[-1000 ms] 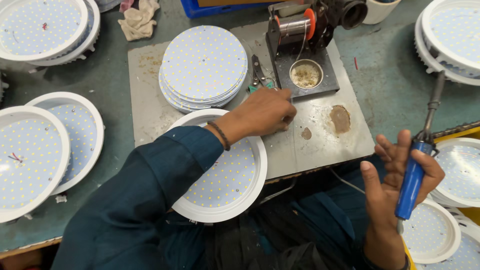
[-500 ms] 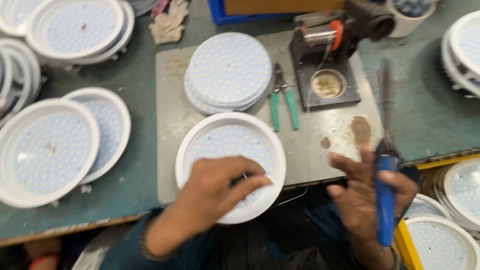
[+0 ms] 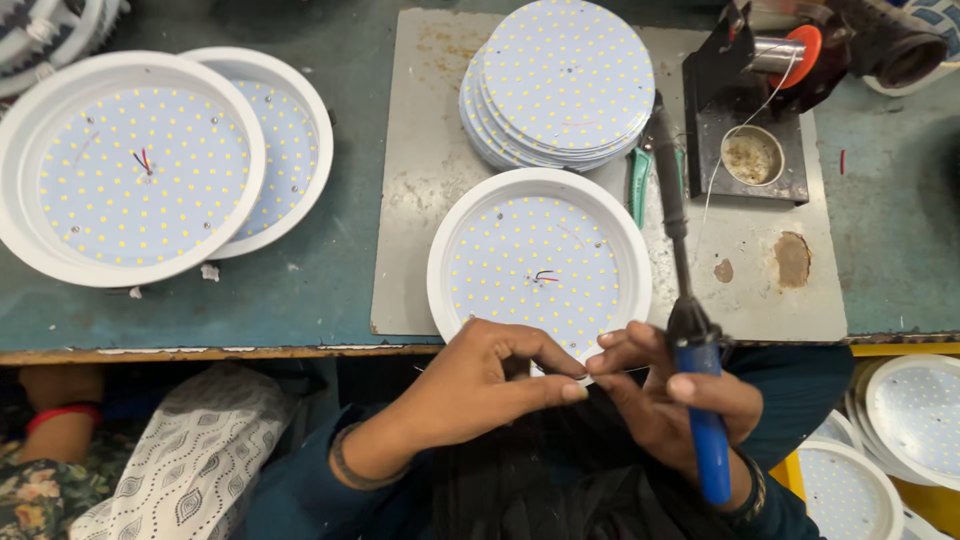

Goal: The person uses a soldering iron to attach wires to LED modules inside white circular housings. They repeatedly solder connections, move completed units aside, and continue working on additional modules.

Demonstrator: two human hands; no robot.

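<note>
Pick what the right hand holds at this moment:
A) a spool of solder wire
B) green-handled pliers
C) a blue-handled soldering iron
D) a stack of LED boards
C: the right hand grips the soldering iron by its blue handle, its tip pointing up past the LED lamp, while the left hand pinches at the lamp's near rim.

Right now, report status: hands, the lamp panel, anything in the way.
Left hand pinching at near rim of round LED lamp. Right hand gripping blue-handled soldering iron, fingertips meeting left. Iron's shaft crosses lamp's right edge.
</note>
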